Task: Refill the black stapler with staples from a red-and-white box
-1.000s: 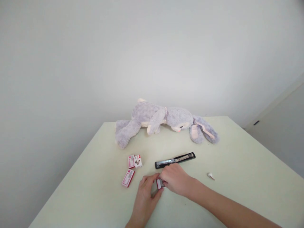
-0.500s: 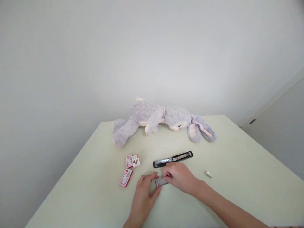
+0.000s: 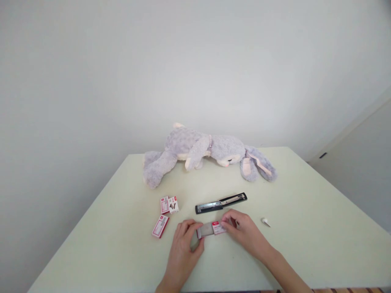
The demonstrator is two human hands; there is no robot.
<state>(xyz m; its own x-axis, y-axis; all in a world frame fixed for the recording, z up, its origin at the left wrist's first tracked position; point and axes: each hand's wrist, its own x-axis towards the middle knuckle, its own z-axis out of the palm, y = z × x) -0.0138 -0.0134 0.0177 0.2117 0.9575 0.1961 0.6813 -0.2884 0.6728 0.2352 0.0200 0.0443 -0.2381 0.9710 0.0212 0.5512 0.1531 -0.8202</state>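
My left hand [image 3: 184,249] pinches the left end of a small staple box [image 3: 211,229], whose grey inner tray is slid partly out. My right hand [image 3: 246,233] grips the red-and-white sleeve end of that same box. Both hands rest low on the pale green table [image 3: 305,228], near its front edge. Just beyond them lies a black stapler [image 3: 221,203], opened flat into a long strip.
Two more red-and-white staple boxes sit to the left, one [image 3: 160,226] lying flat and one [image 3: 169,204] opened. A small white object [image 3: 265,221] lies to the right. A grey plush rabbit [image 3: 207,152] sprawls across the table's far edge by the wall.
The two hands have drawn apart, and the box's tray has slid out of its sleeve. The view has shifted slightly.
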